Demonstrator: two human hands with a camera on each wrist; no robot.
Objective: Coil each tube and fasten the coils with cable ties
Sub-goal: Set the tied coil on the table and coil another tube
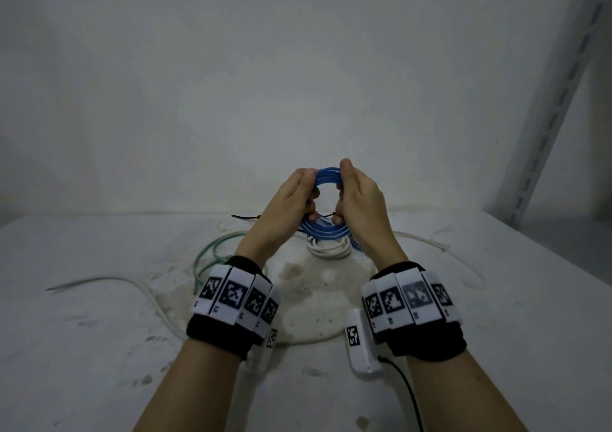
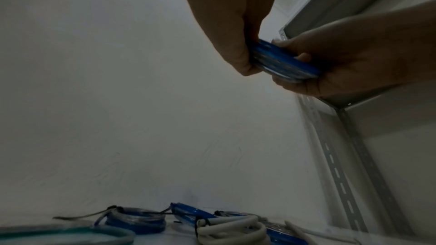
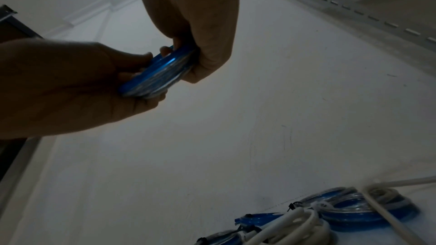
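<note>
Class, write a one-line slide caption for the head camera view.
Both hands, left hand and right hand, hold a blue tube coil up above the white table strewn with loose tubes.

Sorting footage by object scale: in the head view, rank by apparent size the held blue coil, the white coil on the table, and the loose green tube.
1. green tube, widest sprawl
2. blue coil, nearer the camera, so real size is unsure
3. white coil, partly hidden
</note>
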